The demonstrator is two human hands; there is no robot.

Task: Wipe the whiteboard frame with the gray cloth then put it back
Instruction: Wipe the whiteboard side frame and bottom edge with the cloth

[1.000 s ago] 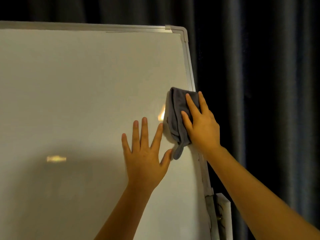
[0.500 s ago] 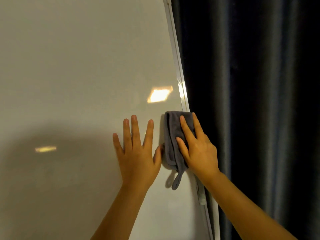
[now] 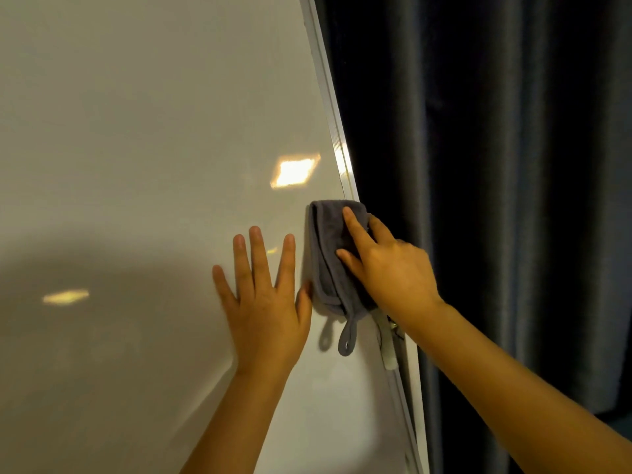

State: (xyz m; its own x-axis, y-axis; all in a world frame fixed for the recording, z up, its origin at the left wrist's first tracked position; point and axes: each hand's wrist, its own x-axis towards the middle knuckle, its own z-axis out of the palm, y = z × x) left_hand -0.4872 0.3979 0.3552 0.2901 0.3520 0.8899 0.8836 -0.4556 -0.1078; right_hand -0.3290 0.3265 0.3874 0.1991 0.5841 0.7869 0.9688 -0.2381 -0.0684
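A large whiteboard (image 3: 154,131) fills the left of the view. Its silver frame (image 3: 337,145) runs down the right edge. A folded gray cloth (image 3: 328,248) with a hanging loop lies pressed over that frame at mid height. My right hand (image 3: 390,268) grips the cloth against the frame, fingers spread on top of it. My left hand (image 3: 265,302) rests flat on the board just left of the cloth, fingers apart, thumb touching the cloth's edge.
A dark pleated curtain (image 3: 513,200) hangs right behind the board's right edge. A pale bracket or clip (image 3: 388,354) sits on the frame just below the cloth. Light patches reflect on the board.
My right hand has slid the cloth down the right frame from near the top corner. The view has dropped with it, so the top corner is out of sight. My left hand stays flat.
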